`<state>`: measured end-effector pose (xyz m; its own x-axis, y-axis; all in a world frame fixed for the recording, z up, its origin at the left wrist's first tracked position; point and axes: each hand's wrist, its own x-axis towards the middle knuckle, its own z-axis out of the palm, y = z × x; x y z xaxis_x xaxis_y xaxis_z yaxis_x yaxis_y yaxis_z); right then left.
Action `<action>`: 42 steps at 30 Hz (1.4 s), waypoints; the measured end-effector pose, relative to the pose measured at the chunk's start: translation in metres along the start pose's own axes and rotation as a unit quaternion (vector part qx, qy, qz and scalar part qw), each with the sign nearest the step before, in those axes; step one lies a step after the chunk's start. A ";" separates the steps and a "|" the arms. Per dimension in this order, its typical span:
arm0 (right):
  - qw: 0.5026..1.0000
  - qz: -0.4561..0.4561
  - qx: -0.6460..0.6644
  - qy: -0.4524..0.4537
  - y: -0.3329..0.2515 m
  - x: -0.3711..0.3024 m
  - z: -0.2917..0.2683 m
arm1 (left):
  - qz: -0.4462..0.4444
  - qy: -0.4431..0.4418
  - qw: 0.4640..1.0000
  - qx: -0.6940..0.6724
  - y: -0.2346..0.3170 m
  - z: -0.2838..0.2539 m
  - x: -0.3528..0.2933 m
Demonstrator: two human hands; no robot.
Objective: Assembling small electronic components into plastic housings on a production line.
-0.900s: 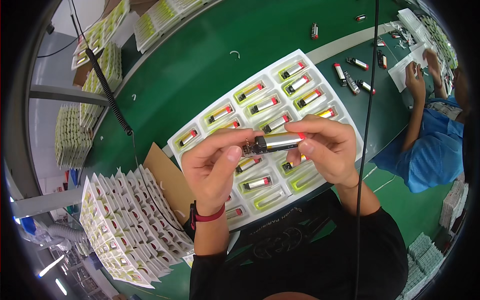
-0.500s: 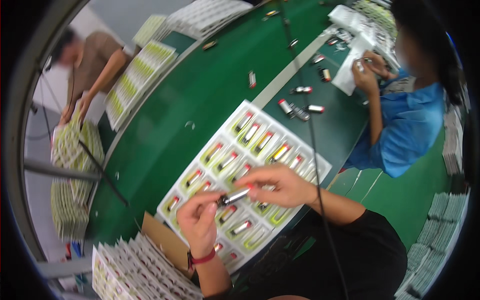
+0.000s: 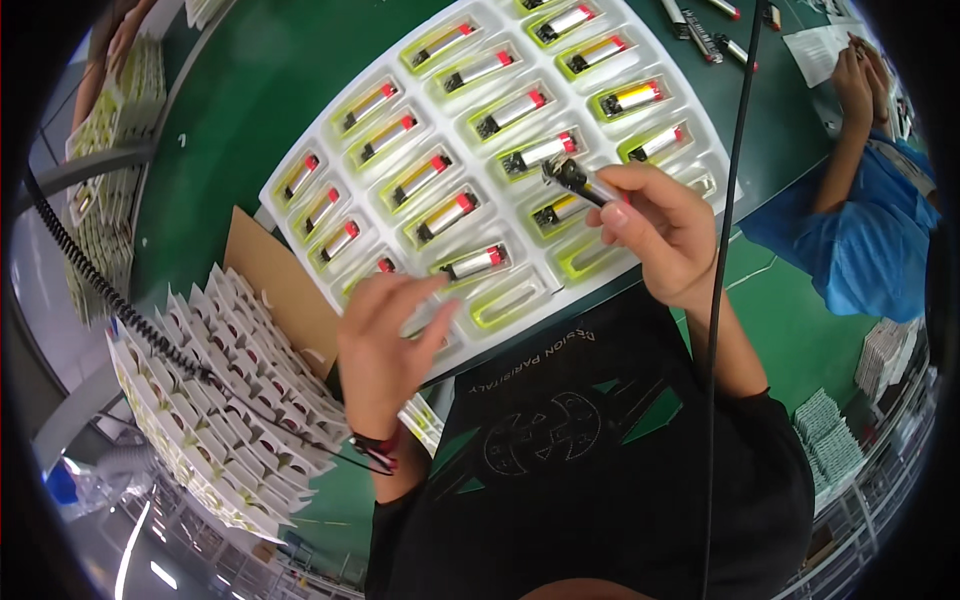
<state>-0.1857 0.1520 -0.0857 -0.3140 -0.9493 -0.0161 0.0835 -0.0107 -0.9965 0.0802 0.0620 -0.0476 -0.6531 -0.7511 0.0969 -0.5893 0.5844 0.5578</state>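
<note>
A white moulded tray point(image 3: 440, 100) lies on the bench, its lime-edged slots mostly filled with small cylinders point(image 3: 430, 180), each silver or yellow with a red end and a dark end. My right hand point(image 3: 660, 225) pinches a similar cylinder point(image 3: 572, 180), dark end outward, above the tray's right part; its other end is hidden by the fingers. Over the tray's near left edge, my left hand point(image 3: 390, 340) is open, fingers apart, its fingertips near a cylinder point(image 3: 478, 262) in a slot. Two slots point(image 3: 505, 302) point(image 3: 590, 255) at the near edge hold no cylinder.
Beside my left arm, stacked white trays point(image 3: 220, 400) stand by brown cardboard point(image 3: 280, 290). Loose cylinders point(image 3: 700, 35) lie at the far right. A co-worker in a blue shirt point(image 3: 850, 230) sits right. A black cable point(image 3: 730, 200) hangs across the view.
My left hand has come off the cylinder and moved left with fingers spread. My right hand now holds it alone, tilted. The view has turned down, showing the tray closer.
</note>
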 end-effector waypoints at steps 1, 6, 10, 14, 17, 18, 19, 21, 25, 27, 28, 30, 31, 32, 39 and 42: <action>1.000 -0.001 -0.014 -0.009 0.003 -0.002 0.004 | -0.025 -0.026 0.999 0.006 0.011 0.005 0.000; 0.972 -0.154 -0.152 -0.093 -0.001 0.005 0.024 | -0.007 -0.072 0.996 0.051 0.021 0.028 -0.011; 0.960 -0.193 -0.166 -0.117 0.006 0.002 0.035 | 0.061 -0.111 0.989 0.070 0.019 0.040 -0.009; 0.942 -0.285 -0.149 -0.097 0.009 0.003 0.049 | 0.062 -0.110 0.992 -0.008 0.021 0.023 -0.002; 0.940 -0.289 -0.158 -0.086 0.005 0.000 0.054 | -0.063 -0.156 0.972 -0.166 0.025 0.000 0.009; 0.942 -0.287 -0.152 -0.081 0.002 0.001 0.056 | -0.088 -0.149 0.957 -0.233 0.024 -0.003 0.014; 0.949 -0.270 -0.144 -0.073 -0.002 0.006 0.057 | -0.102 -0.098 0.946 -0.292 0.029 -0.002 0.019; 0.968 -0.224 -0.105 0.033 -0.002 0.022 0.057 | -0.131 0.004 0.905 -0.405 0.046 0.006 0.030; 0.996 0.011 0.072 0.052 -0.016 0.038 0.042 | 0.122 0.043 0.989 -0.067 0.058 0.008 0.053; 0.989 0.047 0.129 0.055 -0.017 0.044 0.035 | 0.153 0.048 0.985 -0.067 0.055 0.010 0.069; 0.988 0.026 0.138 0.070 -0.015 0.048 0.028 | 0.158 0.051 0.984 -0.060 0.053 0.011 0.072; 0.938 -0.258 -0.142 0.184 -0.024 0.062 -0.010 | 0.049 0.013 0.977 -0.209 0.049 0.018 0.089; 0.927 -0.271 -0.206 0.155 -0.044 0.057 -0.026 | 0.014 0.007 0.954 -0.301 0.052 0.018 0.097; 0.913 -0.290 -0.264 0.114 -0.062 0.057 -0.036 | -0.025 0.017 0.922 -0.387 0.053 0.017 0.101; 0.874 -0.343 -0.341 -0.055 -0.080 0.062 -0.037 | -0.022 0.001 0.868 -0.497 0.051 0.019 0.109; 0.871 -0.351 -0.338 -0.057 -0.081 0.064 -0.034 | -0.026 0.002 0.861 -0.507 0.050 0.019 0.106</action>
<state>-0.2446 0.1026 -0.0091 0.0352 -0.8088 0.5871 -0.6798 -0.4500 -0.5791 -0.0275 0.0169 -0.0249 -0.6360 -0.7700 0.0508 0.1019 -0.0186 0.9946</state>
